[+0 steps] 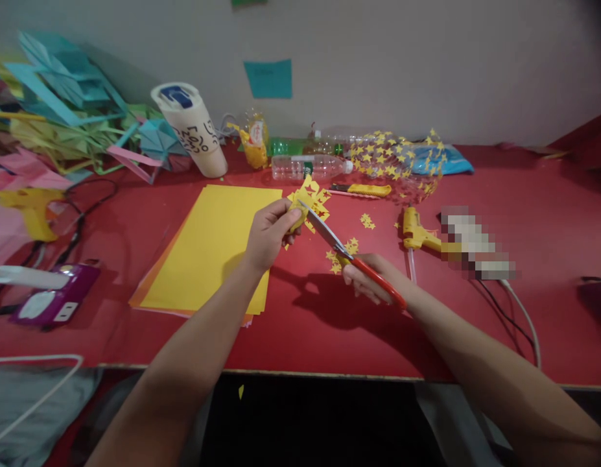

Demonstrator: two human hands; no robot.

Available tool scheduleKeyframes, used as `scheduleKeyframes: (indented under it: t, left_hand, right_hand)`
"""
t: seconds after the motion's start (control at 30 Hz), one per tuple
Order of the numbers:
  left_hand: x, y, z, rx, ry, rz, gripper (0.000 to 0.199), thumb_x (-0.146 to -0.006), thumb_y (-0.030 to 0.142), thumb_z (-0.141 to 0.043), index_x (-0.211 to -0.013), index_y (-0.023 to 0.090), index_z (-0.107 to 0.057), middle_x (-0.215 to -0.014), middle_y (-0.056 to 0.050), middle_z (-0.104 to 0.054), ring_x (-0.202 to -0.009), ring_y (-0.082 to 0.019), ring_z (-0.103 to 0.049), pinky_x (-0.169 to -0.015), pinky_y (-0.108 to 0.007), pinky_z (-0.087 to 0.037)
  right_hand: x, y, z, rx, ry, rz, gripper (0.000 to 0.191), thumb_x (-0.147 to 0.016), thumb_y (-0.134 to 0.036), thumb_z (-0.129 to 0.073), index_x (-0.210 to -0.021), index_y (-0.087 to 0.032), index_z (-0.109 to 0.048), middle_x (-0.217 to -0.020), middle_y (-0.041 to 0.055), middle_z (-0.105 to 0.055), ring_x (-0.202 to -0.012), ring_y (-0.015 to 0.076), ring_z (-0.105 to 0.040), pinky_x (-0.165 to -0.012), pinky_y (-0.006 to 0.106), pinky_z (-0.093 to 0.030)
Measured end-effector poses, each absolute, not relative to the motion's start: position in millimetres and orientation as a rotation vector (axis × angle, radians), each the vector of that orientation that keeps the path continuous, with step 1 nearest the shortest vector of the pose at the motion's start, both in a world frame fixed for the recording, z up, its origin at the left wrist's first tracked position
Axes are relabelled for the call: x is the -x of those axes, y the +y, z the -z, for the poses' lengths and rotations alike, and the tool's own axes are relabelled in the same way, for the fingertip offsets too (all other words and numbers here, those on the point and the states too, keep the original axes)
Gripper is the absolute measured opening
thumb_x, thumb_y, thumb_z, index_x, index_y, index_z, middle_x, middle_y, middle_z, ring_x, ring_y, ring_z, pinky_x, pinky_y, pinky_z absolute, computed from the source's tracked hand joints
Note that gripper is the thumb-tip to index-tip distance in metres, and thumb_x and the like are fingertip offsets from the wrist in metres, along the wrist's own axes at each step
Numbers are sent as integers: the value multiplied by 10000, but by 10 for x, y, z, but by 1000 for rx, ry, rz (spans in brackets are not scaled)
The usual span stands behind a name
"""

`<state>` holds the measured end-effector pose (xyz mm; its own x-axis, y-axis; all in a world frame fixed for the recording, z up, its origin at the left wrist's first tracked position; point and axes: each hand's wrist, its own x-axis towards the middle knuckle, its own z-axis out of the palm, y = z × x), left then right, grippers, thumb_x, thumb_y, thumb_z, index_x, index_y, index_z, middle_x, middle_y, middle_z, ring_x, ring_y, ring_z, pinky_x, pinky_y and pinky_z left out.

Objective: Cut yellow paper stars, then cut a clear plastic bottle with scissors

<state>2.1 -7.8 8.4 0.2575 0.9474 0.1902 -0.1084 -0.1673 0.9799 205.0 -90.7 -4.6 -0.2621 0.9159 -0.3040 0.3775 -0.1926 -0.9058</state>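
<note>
Pinched in my left hand (pixel 275 230) is a small folded piece of yellow paper (pixel 298 214). My right hand (pixel 371 275) is closed round the red handles of a pair of scissors (pixel 336 243). Their blades point up and left, with the tips at the paper beside my left thumb. Just behind the paper are yellow scraps with star-shaped holes (pixel 319 204); whether they join the held piece I cannot tell. Cut yellow stars (pixel 335 261) lie under and beside the scissors, and a smaller group of stars (pixel 367 221) lies farther back.
Left of my hands lies a stack of yellow paper (pixel 207 253). Behind are a utility knife (pixel 363 190), a clear bottle (pixel 305 167), a star-covered bottle (pixel 392 155) and a white tumbler (pixel 196 133). Glue guns lie right (pixel 417 233) and left (pixel 32 207). The red table's front edge (pixel 319 374) is near me.
</note>
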Motion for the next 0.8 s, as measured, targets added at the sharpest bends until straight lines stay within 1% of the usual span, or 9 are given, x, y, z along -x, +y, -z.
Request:
scheduleKeyframes:
  t: [0.13,0.3,0.5,0.67,0.8]
  left_hand:
    - [-62,-117,-68,-1389,820,-1211,238,-766,312,-612,-587,193,-508,-493,50,-505,-395,-39,-438,-375,-160,-349]
    - [-97,-140,-52,-1368,819,-1233,296,-758,321,-626,-551,196,-455,-475,59,-450,-398,-37,-414,-368,-156,-353]
    - [-89,-118,-30,-1359,804,-1219,290,-758,322,-630,-556,196,-465,-476,60,-455,-387,-36,-411,-365,-164,-352]
    - [-92,-121,-28,-1340,812,-1198,290,-759,329,-637,-562,198,-469,-491,59,-452,-401,-39,-412,-377,-171,-360]
    - [-91,-127,-34,-1337,832,-1184,296,-764,346,-637,-567,203,-469,-500,55,-453,-413,-45,-413,-383,-179,-360]
  right_hand:
    - [-2020,-938,38,1501,-1578,-1476,530,-738,-731,-607,-626,-223,-505,-349,-105,-399,-284,64,-374,-429,244,-452]
    - [-1977,-980,-31,1517,-1554,-1491,522,-742,-722,-616,-639,-222,-508,-360,-101,-402,-324,76,-417,-501,268,-500]
    - [-1960,-993,-46,1531,-1539,-1491,525,-756,-721,-607,-638,-224,-487,-361,-108,-390,-326,71,-414,-542,279,-520]
    - [-1942,-1010,-46,1467,-1497,-1537,565,-757,-774,-565,-611,-242,-446,-335,-120,-352,-298,67,-366,-532,282,-516]
    - [-1936,-1010,-30,1473,-1488,-1538,561,-765,-765,-570,-601,-245,-438,-319,-118,-350,-294,71,-364,-491,270,-485]
